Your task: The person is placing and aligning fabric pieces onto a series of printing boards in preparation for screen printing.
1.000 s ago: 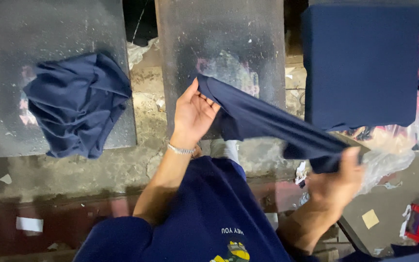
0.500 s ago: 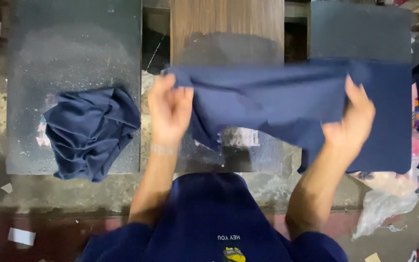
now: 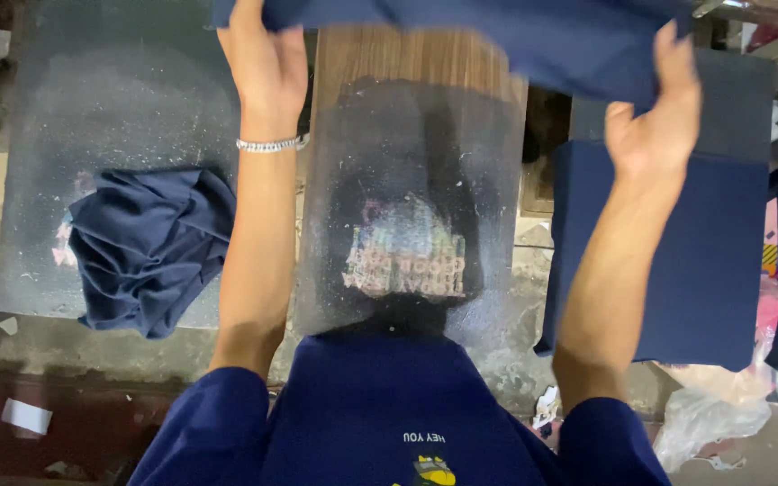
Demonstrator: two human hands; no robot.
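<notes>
Overhead, navy garment [image 3: 497, 31] edge between left hand [image 3: 263, 58] and right hand [image 3: 655, 117].

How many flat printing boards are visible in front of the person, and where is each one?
3. The left board carries a crumpled navy garment. The middle board lies bare between the arms. The right board wears a navy cloth. Another may continue past the right edge.

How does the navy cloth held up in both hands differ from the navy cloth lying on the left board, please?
The held navy cloth is stretched out flat between the left hand and right hand; the crumpled navy cloth lies bunched and untouched on the grey left board. Both are the same dark blue fabric.
</notes>
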